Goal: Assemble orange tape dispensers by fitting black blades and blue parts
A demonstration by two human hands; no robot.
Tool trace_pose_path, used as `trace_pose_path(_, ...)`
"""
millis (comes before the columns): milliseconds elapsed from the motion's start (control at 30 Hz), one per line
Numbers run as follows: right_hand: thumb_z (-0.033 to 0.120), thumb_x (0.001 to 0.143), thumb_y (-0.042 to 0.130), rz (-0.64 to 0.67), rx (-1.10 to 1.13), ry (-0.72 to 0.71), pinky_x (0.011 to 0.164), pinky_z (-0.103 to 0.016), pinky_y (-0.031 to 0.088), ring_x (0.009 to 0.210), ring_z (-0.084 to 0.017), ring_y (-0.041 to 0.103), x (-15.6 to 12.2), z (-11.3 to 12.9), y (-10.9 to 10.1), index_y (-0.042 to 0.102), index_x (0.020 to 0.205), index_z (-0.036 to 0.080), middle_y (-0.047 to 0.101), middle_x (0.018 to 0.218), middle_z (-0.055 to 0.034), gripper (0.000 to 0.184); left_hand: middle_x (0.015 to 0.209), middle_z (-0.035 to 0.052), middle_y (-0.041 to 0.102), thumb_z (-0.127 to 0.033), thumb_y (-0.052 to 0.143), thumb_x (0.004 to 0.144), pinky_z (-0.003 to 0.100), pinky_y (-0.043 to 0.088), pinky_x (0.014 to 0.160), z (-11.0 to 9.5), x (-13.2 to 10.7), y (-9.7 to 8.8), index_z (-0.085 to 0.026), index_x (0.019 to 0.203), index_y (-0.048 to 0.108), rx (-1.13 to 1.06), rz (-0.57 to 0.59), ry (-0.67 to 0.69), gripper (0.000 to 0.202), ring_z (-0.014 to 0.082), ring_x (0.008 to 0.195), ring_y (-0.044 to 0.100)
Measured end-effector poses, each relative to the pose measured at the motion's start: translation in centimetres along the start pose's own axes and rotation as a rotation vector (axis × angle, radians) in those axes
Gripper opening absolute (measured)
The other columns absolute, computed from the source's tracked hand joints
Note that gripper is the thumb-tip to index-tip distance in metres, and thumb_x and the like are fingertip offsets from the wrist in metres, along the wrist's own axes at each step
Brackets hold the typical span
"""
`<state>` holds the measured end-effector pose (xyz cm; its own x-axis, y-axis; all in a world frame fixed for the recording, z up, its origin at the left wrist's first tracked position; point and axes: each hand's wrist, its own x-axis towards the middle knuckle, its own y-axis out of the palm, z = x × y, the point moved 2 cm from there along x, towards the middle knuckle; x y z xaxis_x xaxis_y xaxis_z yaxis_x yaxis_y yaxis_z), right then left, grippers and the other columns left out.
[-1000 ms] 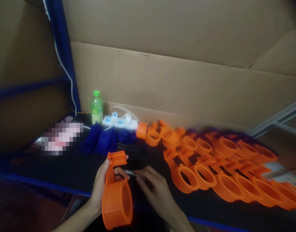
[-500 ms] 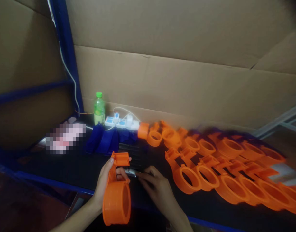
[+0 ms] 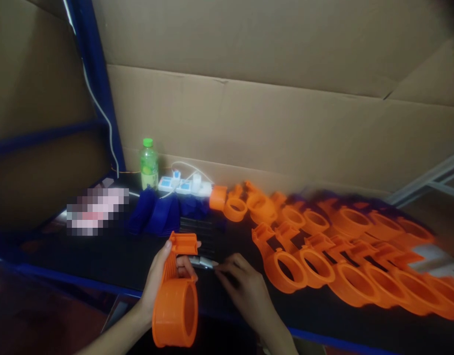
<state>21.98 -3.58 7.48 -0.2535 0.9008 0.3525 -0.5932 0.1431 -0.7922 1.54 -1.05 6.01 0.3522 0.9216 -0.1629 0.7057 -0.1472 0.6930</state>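
Observation:
My left hand [image 3: 158,276] is closed around the handle of an orange tape dispenser [image 3: 174,313], its round ring hanging toward me. A slender silver tool [image 3: 202,262] lies crosswise between my two hands, one end behind the dispenser and the curled left fingers. At the tool's other end, the fingertips of my right hand [image 3: 245,283] are pinched together. Its exact kind is too blurred to tell. Under both hands is the black table top [image 3: 138,261].
Rows of orange tape dispensers [image 3: 355,286] fill the right side. Dark blue strips [image 3: 162,214] lie behind my left hand, near a power strip [image 3: 184,186] and a green-capped bottle [image 3: 149,165]. A cardboard wall [image 3: 271,128] and a blue post [image 3: 97,88] bound the back.
My right hand has shifted slightly away from the left, and more of the silver tool shows. The left hand keeps its hold on the tape dispenser. The view has moved a little.

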Motion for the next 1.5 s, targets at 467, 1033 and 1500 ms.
trace_pose_path(467, 0.028, 0.099, 0.051, 0.035, -0.099, -0.058, 0.071, -0.026, 0.052, 0.089, -0.017, 0.064, -1.0, -2.2, -1.2, 0.066, 0.099, 0.024, 0.063, 0.095, -0.0049, 0.016, 0.059, 0.0075, 0.066, -0.059, 0.045, 0.093, 0.026, 0.045, 0.049, 0.3, -0.3, 0.0, -0.009, 0.12, 0.068, -0.001, -0.002, 0.024, 0.061, 0.017, 0.051, 0.059)
trace_pose_path(1033, 0.018, 0.093, 0.051, 0.029, -0.01, 0.049, 0.075, -0.027, 0.046, 0.088, -0.016, 0.058, -0.8, -2.3, -2.4, 0.055, 0.09, 0.021, 0.057, 0.096, -0.0042, 0.007, 0.058, 0.007, 0.065, -0.059, 0.044, 0.094, 0.026, 0.045, 0.049, 0.3, 0.0, -0.2, -0.009, 0.117, 0.068, 0.004, 0.007, 0.031, 0.06, 0.0172, 0.05, 0.059)
trace_pose_path(1500, 0.05, 0.087, 0.06, -0.003, 0.703, 0.544, 0.046, -0.02, 0.026, 0.049, -0.007, 0.037, -1.1, -0.6, -3.3, 0.051, 0.084, 0.018, 0.051, 0.065, 0.0027, 0.033, 0.057, 0.0046, 0.07, -0.043, 0.054, 0.095, 0.021, 0.042, 0.047, 0.5, 0.0, 0.9, -0.013, 0.117, 0.062, 0.241, 0.12, 0.041, 0.038, 0.0186, 0.05, 0.069)
